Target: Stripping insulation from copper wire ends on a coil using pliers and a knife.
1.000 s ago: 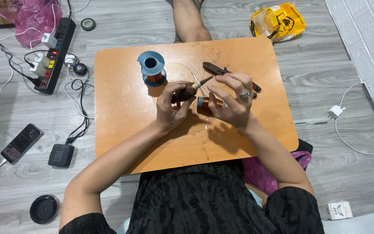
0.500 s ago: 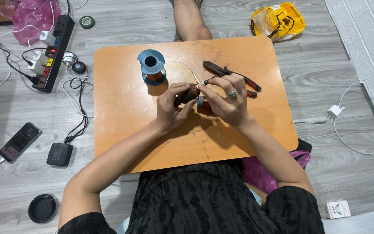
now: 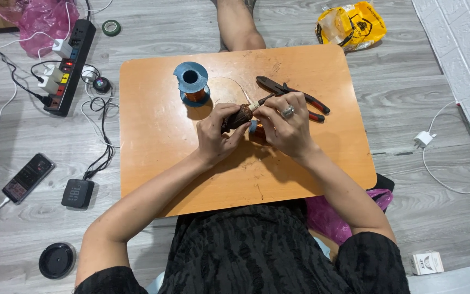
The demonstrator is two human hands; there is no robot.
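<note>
Left hand [image 3: 216, 136] clamped around dark wound rotor [image 3: 238, 117], held just above orange worktop [image 3: 153, 147] — right hand [image 3: 285, 126] pinching thin copper wire at its end. Advisable: keep wire taut from blue spool [image 3: 191, 81], rotor steady, turns tight. Pliers [image 3: 295, 99] idle beside.

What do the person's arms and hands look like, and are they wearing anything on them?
Both arms are bare from the short black sleeves of a dark patterned top down to the hands. No gloves and no watch show. The right hand wears one silver ring with a round top on a finger. The left hand shows no ring.
</note>
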